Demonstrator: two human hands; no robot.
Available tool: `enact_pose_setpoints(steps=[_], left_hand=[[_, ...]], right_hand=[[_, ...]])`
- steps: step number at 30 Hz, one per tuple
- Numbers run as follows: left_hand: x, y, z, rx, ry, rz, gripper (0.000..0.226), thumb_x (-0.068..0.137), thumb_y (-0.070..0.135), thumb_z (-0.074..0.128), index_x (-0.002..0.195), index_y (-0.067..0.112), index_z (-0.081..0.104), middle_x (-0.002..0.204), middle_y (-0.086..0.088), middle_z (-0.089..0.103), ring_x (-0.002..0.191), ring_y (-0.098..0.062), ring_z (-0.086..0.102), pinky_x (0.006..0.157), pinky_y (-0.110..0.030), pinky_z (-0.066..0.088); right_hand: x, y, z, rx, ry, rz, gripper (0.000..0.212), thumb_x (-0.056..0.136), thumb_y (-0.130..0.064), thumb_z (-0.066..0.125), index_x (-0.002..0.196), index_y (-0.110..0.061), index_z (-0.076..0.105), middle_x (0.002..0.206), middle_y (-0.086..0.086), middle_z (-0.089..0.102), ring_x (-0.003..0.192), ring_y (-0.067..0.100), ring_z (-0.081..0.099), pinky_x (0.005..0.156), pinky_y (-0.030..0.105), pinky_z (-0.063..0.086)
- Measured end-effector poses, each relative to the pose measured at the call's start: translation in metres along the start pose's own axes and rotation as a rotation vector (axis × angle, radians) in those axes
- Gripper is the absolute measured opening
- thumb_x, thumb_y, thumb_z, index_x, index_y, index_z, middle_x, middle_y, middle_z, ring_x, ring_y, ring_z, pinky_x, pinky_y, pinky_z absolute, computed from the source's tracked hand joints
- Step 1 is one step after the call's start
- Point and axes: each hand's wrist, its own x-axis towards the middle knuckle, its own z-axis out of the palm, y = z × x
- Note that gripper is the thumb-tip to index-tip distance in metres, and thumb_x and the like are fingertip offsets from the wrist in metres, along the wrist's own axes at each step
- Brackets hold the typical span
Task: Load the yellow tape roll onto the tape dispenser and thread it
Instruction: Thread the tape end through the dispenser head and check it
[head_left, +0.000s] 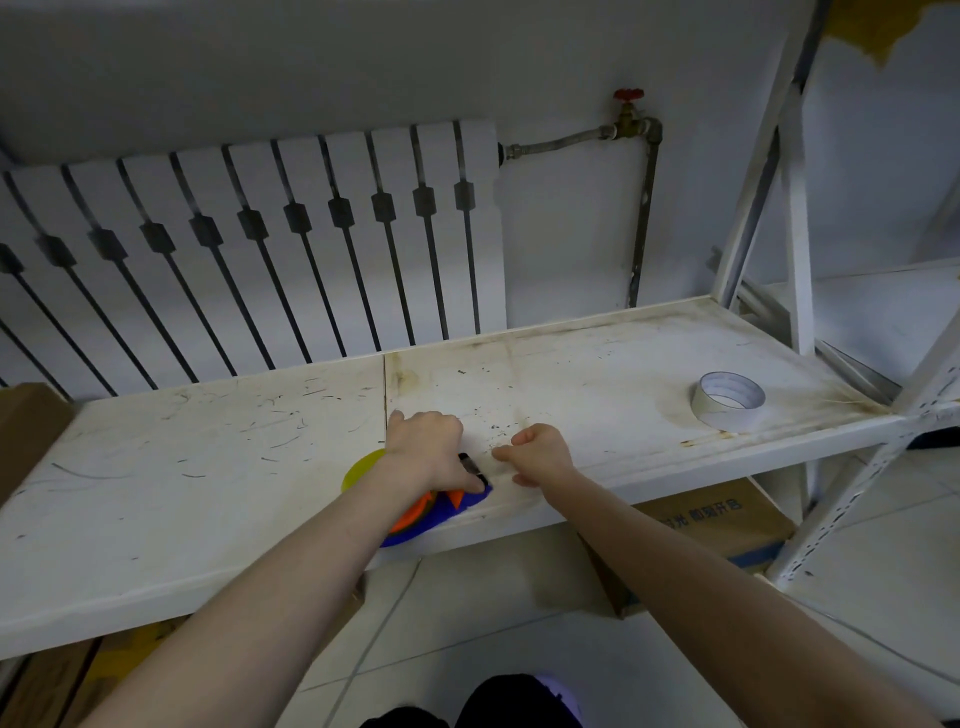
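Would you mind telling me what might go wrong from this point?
The dispenser sits at the shelf's front edge under the left hand, so a tug could slide it off. The right hand seems to pinch something, probably the tape end, too thin to see; it could tear or stick to the shelf.

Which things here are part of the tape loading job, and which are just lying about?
In the job:
yellow roll
dispenser
left hand, on the dispenser
right hand, pinched shut beside it

Lying about:
white roll, at the shelf's right end
box, under the shelf
radiator
valve
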Motion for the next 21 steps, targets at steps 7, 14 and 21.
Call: enact_pose_setpoints(steps=[7, 14, 21], left_hand=[[0.012, 0.004, 0.010, -0.084, -0.056, 0.011, 0.050, 0.056, 0.058, 0.074, 0.081, 0.017, 0.062, 0.075, 0.003, 0.060, 0.083, -0.022, 0.059, 0.079, -0.037, 0.034], [0.007, 0.007, 0.009, 0.048, -0.040, 0.116, 0.051, 0.056, 0.055, 0.076, 0.090, 0.019, 0.065, 0.085, 0.001, 0.066, 0.085, -0.021, 0.058, 0.080, -0.037, 0.029], [0.002, 0.012, 0.010, 0.089, -0.019, 0.183, 0.050, 0.059, 0.047, 0.079, 0.098, 0.022, 0.060, 0.093, 0.004, 0.065, 0.090, -0.019, 0.058, 0.082, -0.036, 0.030]], right_hand=[[0.004, 0.007, -0.003, -0.064, 0.029, -0.020, 0.024, 0.077, -0.007, 0.070, 0.093, -0.011, 0.052, 0.076, 0.001, 0.053, 0.055, 0.014, 0.053, 0.070, 0.036, 0.055], [0.000, 0.012, 0.001, -0.133, 0.081, -0.134, 0.019, 0.079, -0.005, 0.055, 0.092, -0.018, 0.052, 0.085, 0.001, 0.058, 0.072, 0.019, 0.058, 0.069, 0.031, 0.051], [0.003, 0.008, -0.007, -0.061, 0.083, -0.108, 0.017, 0.076, -0.006, 0.061, 0.086, -0.017, 0.053, 0.084, 0.002, 0.058, 0.077, 0.025, 0.060, 0.079, 0.042, 0.057]])
